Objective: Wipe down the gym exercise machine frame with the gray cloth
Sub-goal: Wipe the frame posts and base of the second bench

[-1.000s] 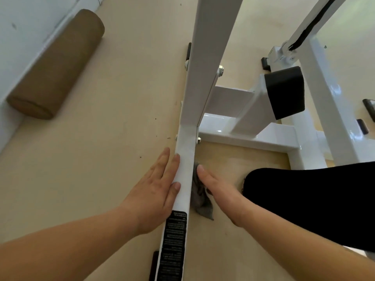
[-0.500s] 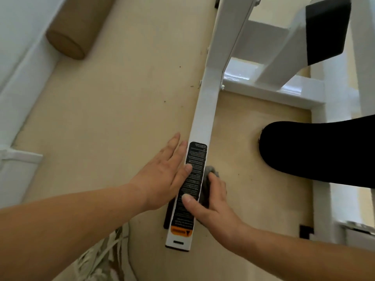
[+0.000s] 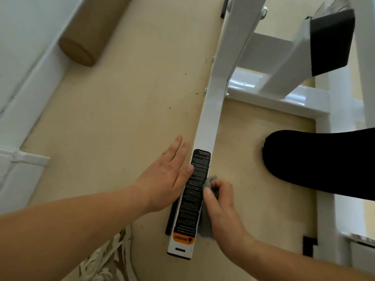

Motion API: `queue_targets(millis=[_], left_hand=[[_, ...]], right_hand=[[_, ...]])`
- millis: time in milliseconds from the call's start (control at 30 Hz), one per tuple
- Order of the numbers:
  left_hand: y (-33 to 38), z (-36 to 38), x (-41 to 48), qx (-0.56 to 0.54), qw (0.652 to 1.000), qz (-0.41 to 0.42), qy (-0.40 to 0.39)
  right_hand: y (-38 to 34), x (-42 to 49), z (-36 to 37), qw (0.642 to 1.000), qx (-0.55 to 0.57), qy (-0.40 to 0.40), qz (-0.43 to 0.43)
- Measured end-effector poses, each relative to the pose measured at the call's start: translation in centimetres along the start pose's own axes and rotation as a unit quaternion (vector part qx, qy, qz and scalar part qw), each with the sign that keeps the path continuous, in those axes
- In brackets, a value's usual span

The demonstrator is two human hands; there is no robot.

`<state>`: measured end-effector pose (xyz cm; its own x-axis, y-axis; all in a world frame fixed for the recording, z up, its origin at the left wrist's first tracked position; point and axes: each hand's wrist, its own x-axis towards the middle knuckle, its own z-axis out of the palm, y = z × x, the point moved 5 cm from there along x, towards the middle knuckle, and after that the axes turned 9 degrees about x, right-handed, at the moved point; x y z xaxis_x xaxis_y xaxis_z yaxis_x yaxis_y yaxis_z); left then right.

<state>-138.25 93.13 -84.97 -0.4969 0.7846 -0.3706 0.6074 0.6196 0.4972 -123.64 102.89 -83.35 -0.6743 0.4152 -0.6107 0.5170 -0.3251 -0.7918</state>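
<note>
The white machine frame's floor bar (image 3: 210,118) runs from the upper middle down to its end cap near the bottom, with a black and orange warning label (image 3: 194,191) on top. My left hand (image 3: 166,177) lies flat against the bar's left side, fingers straight, thumb on the label's edge. My right hand (image 3: 221,205) grips the gray cloth (image 3: 207,222) and presses it against the bar's right side beside the label. Most of the cloth is hidden under my fingers.
A brown foam roller (image 3: 89,37) lies by the white wall at the upper left. A black pad (image 3: 332,41) sits on an angled frame member at the upper right. My black-clad knee (image 3: 316,161) is right of the bar. Patterned fabric (image 3: 105,258) shows at the bottom.
Both hands have slid along the bar toward its end, from the bare white part near the upright to the label. My right fingers curled more tightly round the cloth.
</note>
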Motion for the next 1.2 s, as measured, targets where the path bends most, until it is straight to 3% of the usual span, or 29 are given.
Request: queue_targets(millis=[200,467,567,700,900,1100,1200], left_hand=[[-0.1,-0.6,1.7,-0.034,0.999,-0.02,0.031],[1.5,-4.9,9.1,-0.02,0.996,-0.013,0.086],[3.8,-6.6,12.4,0.032,0.992,0.024,0.119],[6.2,-6.6,15.2,0.133,0.982,0.044,0.129],[6.9,-4.2,16.7,0.191,0.974,0.027,0.115],[7.0,-3.8,16.2,0.232,0.959,0.051,0.152],[7.2,-4.2,16.2,0.21,0.964,0.053,0.155]], right_hand=[[-5.2,7.3,0.6,0.994,0.081,0.059,-0.036],[-8.6,12.7,-1.5,0.979,0.201,0.025,0.031],[-8.4,12.9,-3.6,0.987,0.151,0.057,0.027],[-8.2,13.0,-8.9,0.979,0.096,0.178,0.001],[-11.4,12.3,-20.6,0.902,0.023,0.422,-0.084],[-10.6,15.5,-19.7,0.914,-0.027,0.399,-0.063],[-11.0,16.4,-19.8,0.909,-0.118,0.395,-0.065]])
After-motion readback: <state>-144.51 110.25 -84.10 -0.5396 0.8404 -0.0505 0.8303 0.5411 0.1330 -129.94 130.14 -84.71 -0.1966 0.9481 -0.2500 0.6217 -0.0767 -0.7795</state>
